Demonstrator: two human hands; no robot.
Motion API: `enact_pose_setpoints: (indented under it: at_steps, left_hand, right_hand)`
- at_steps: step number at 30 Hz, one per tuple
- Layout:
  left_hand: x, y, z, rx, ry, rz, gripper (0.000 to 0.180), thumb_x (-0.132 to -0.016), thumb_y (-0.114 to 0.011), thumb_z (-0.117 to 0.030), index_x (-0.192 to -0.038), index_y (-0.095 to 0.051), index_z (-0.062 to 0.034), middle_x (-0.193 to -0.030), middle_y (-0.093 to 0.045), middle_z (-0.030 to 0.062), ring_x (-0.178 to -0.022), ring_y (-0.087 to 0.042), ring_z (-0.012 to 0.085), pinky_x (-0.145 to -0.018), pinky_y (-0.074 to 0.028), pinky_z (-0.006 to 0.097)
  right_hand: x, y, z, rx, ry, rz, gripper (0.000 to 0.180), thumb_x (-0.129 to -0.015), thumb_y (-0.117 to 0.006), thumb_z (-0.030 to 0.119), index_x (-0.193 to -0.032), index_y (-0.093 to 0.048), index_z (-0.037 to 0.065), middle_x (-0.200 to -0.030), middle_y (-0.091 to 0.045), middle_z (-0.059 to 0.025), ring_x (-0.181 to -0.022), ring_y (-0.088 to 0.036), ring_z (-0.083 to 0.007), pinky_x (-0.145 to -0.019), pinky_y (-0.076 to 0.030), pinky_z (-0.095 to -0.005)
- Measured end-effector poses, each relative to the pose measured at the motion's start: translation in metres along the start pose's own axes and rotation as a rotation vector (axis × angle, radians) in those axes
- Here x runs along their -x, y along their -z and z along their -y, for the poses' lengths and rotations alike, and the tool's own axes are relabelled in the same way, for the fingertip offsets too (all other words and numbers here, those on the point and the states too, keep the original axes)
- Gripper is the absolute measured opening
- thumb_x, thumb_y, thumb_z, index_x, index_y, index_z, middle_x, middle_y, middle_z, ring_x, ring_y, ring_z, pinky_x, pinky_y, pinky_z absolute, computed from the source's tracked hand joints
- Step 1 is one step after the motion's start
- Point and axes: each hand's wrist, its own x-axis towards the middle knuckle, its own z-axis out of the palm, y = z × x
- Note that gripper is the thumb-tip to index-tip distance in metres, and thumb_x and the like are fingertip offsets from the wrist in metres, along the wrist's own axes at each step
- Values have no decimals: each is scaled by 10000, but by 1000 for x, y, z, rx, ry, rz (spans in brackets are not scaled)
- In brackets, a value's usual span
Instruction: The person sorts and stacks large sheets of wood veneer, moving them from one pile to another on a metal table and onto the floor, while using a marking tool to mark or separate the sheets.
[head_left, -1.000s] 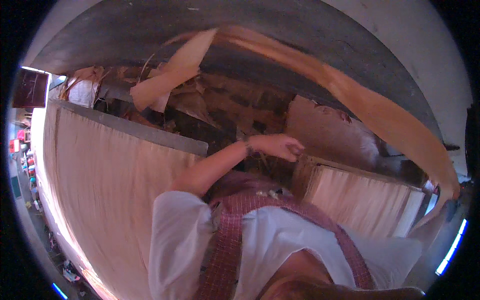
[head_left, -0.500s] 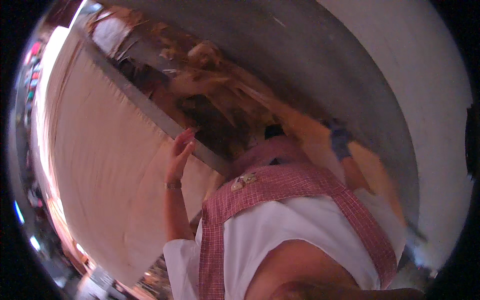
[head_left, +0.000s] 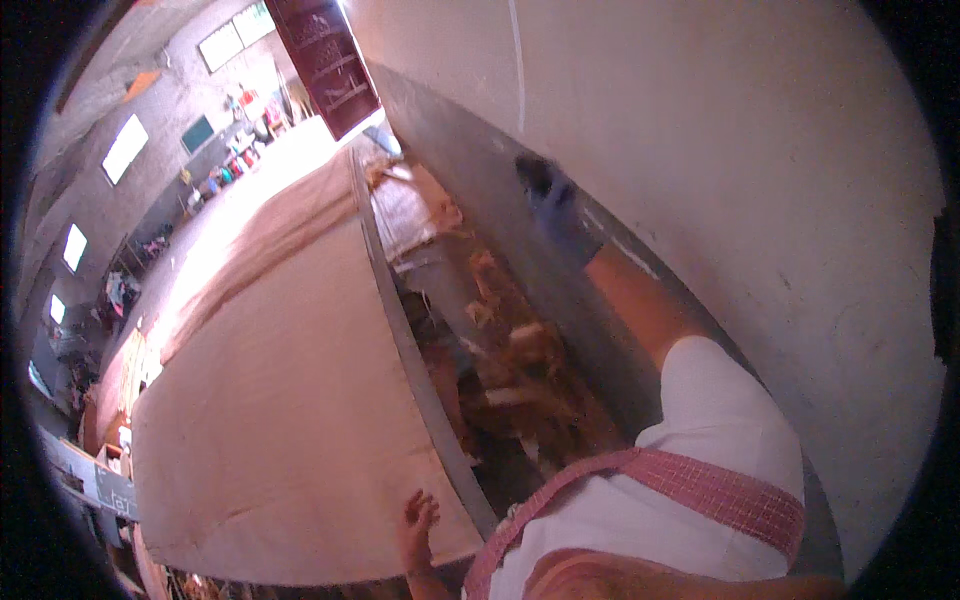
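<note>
A long table covered in beige cloth (head_left: 300, 400) stretches ahead on the left, with a grey strip (head_left: 405, 350) along its right edge. My left hand (head_left: 420, 520) hovers over or rests against the cloth's near right corner; contact is unclear. Its fingers are loosely bent and apart, and nothing shows in them. My right hand (head_left: 562, 215), in a blue glove with dark fingers, is stretched forward beside the wall. Motion smears it, so its fingers and anything in them cannot be made out.
Between table and wall lies a heap of brown and pale scraps (head_left: 510, 360), with a white sheet or sack (head_left: 405, 210) farther along. The wall (head_left: 720, 180) rises close on my right. A dark red door (head_left: 325, 65) stands at the far end. Coloured goods (head_left: 235, 165) line the far left side.
My view has swung up and along the table, showing the far room and door. My right arm has risen from beside my body to reach forward near the wall. My left hand stays by the table edge.
</note>
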Motion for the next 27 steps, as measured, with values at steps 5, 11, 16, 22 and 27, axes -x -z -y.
enact_pose_setpoints:
  at_steps: [5,11,16,22,27]
  left_hand:
    - [-50,12,9,17,-14,-11,482,-890,-655,-198,-1304,-478,-27,-1176,-590,118,-994,-610,203,-801,-519,326]
    - [-92,20,-42,-61,-276,88,428,-947,-585,-233,-1321,-467,-63,-1224,-575,111,-1039,-596,235,-860,-522,352]
    - [-64,-24,-111,-46,-289,-86,451,-933,-607,-203,-1324,-478,-20,-1251,-559,135,-1102,-579,248,-918,-490,357]
    - [-112,-53,-139,-34,-322,-193,403,-900,-648,-196,-1251,-538,-31,-1090,-621,78,-931,-612,150,-764,-500,276]
    - [-179,-125,-255,-331,-497,22,344,-921,-595,-113,-1251,-551,-30,-1087,-630,33,-959,-574,98,-842,-493,247]
  right_hand:
    - [-281,27,35,109,245,-377,292,-921,-573,334,-940,-604,45,-867,-663,-186,-805,-636,-365,-666,-492,-444]
    - [-458,35,111,393,386,-539,255,-924,-559,310,-937,-632,66,-753,-656,-123,-620,-623,-274,-526,-471,-391]
    - [-523,28,122,90,224,-360,254,-917,-572,319,-950,-630,74,-745,-655,-106,-606,-628,-250,-495,-467,-364]
    - [-556,10,113,-554,171,-181,255,-908,-589,328,-966,-629,83,-735,-653,-85,-590,-634,-221,-458,-463,-331]
    - [-481,-21,80,-880,160,5,259,-901,-602,336,-978,-627,90,-727,-652,-67,-576,-638,-197,-427,-459,-304]
